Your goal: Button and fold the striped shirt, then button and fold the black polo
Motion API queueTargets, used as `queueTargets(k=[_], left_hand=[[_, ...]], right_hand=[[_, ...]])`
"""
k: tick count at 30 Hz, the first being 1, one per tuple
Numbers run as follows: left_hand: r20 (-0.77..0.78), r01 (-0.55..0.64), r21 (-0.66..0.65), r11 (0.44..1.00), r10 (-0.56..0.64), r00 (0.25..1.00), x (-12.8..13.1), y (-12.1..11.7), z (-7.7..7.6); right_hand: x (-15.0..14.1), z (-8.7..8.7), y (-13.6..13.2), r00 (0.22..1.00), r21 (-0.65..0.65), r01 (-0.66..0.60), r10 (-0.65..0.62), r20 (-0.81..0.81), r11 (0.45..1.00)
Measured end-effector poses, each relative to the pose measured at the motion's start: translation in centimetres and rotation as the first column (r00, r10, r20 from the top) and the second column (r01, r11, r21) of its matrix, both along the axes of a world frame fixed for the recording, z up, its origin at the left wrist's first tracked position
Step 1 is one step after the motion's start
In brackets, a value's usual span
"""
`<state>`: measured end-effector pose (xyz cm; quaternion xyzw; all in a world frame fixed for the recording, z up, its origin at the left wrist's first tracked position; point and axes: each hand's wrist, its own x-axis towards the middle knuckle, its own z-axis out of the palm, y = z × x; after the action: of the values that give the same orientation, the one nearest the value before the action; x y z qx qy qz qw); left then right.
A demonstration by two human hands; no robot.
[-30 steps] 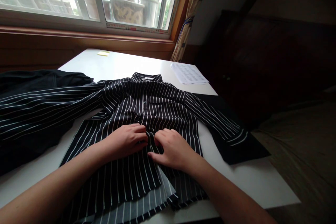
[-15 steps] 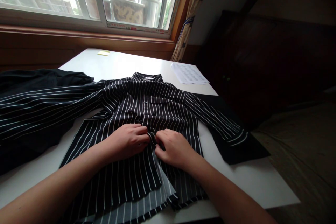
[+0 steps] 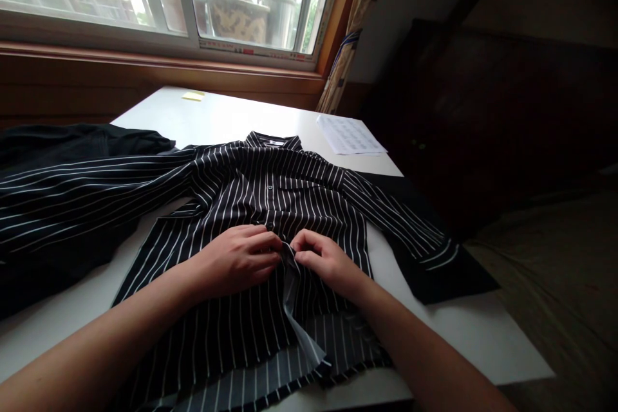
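A black shirt with white stripes lies front side up, its collar toward the window and its sleeves spread to both sides. My left hand is closed on the front placket at mid-shirt, fingers curled over the cloth. Close to its right, my right hand pinches the other front edge between thumb and fingers. A small button shows on the placket above my hands. Below them the two front panels part, and the lighter inside of the cloth shows near the hem. Whatever lies between my fingertips is mostly hidden.
The white table carries a dark garment on the left, under the striped sleeve. Black cloth lies beneath the right sleeve. Printed sheets and a yellow sticky note lie toward the window, beside a tied curtain.
My right hand has turned and shifted slightly right, its thumb and fingers now nearer together. The front edge below my hands has lifted and folded open more. My left hand has barely moved.
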<state>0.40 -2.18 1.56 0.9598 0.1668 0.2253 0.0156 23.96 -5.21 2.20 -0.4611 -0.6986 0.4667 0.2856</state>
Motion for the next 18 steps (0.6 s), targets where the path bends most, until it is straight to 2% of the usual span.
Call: queueTargets(k=[5,13,18], left_hand=[[0.005,0.000,0.007,1.000,0.000,1.000,-0.09,0.02,-0.28],[-0.015,0.006,-0.023,1.000,-0.006,1.000,-0.07,0.09,-0.28],[0.005,0.001,0.006,1.000,-0.001,1.000,-0.16,0.20,-0.53]], right_hand=[[-0.10,-0.07,-0.28,0.998,-0.037,-0.032,0.030,-0.055,0.999],[-0.63,0.11,-0.63,0.999,-0.035,-0.018,0.019,0.028,0.999],[-0.51,0.40,-0.47,0.998,-0.035,-0.028,0.030,0.059,0.999]])
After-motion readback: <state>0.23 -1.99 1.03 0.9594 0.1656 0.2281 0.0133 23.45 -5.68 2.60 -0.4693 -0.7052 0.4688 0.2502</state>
